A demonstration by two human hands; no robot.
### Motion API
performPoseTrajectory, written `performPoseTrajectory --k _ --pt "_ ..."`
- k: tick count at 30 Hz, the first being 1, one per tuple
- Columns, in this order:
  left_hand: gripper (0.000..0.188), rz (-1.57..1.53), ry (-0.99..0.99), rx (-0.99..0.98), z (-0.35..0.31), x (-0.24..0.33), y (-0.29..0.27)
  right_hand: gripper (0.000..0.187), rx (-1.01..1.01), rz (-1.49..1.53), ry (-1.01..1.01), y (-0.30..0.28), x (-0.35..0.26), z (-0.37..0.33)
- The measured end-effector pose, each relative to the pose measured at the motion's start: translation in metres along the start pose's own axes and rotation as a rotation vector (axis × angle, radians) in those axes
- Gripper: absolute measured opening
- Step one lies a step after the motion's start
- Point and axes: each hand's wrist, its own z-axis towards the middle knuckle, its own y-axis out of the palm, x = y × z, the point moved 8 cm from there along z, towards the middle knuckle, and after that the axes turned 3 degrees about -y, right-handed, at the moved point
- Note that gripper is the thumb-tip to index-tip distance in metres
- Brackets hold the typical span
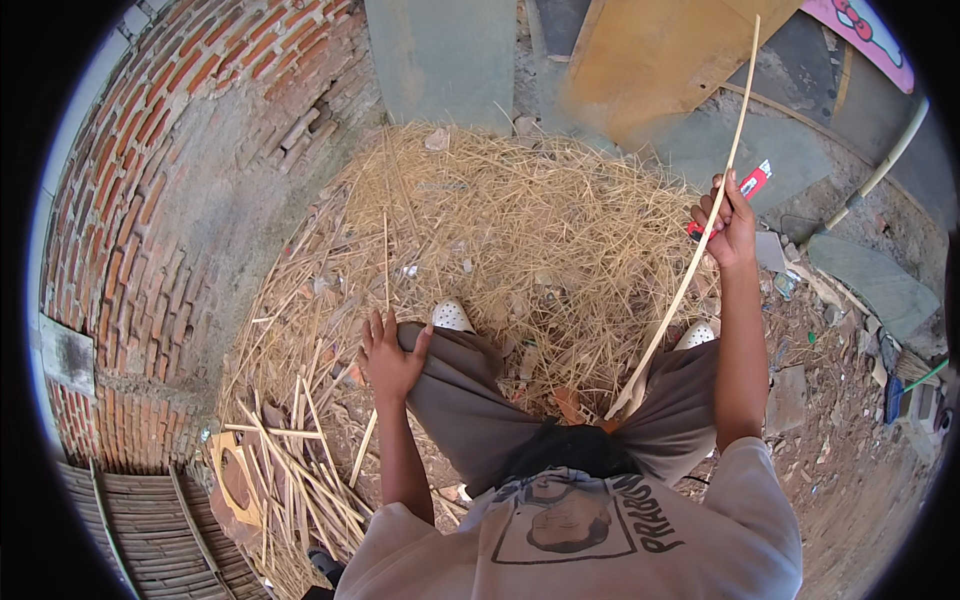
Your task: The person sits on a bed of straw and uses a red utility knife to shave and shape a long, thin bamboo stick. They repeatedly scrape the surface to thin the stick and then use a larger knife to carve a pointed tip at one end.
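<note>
Right grip [733, 228] clasps red cutter [757, 180] and pale strip [690, 272], probably light, springy, best held mid-length; left grip [393, 362] spread by knee [440, 365].

This looks like a rough yard serving as a workshop: bare ground [850, 500] under straw-like litter [520, 220], with a cutter [756, 180] and strip [745, 100] held above. A worn brick wall [140, 230] bounds the ground's left edge, boards [445, 70] stand along its far edge, and sticks [297, 470] lie piled toward its near left corner.
</note>
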Motion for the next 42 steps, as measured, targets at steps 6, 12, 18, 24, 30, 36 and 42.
performPoseTrajectory --k 6,12,18,24,30,36,42 --pt "0.076 -0.016 -0.1 0.049 -0.004 -0.012 -0.005 0.03 -0.028 -0.034 -0.015 0.005 0.003 -0.001" --pt "0.082 -0.323 -0.253 -0.02 -0.009 -0.051 0.002 0.03 0.043 -0.04 -0.015 0.003 0.001 -0.001" --pt "0.083 -0.603 -0.272 -0.055 -0.018 -0.048 0.017 0.031 0.029 -0.039 -0.005 0.003 0.005 -0.001" --pt "0.073 -0.281 -0.174 0.205 -0.052 -0.041 0.002 0.032 0.028 -0.006 0.008 0.002 0.01 0.003" --pt "0.072 -0.642 0.265 0.218 -0.088 0.109 -0.049 0.031 0.22 -0.009 0.012 -0.009 0.016 0.001" --pt "0.048 -1.447 0.155 -1.072 -0.115 0.22 0.034 0.03 0.306 -0.033 0.047 -0.009 0.03 0.0" --pt "0.06 -1.584 -0.013 -1.497 -0.14 0.237 0.041 0.03 0.363 -0.065 0.063 -0.013 0.035 -0.003"
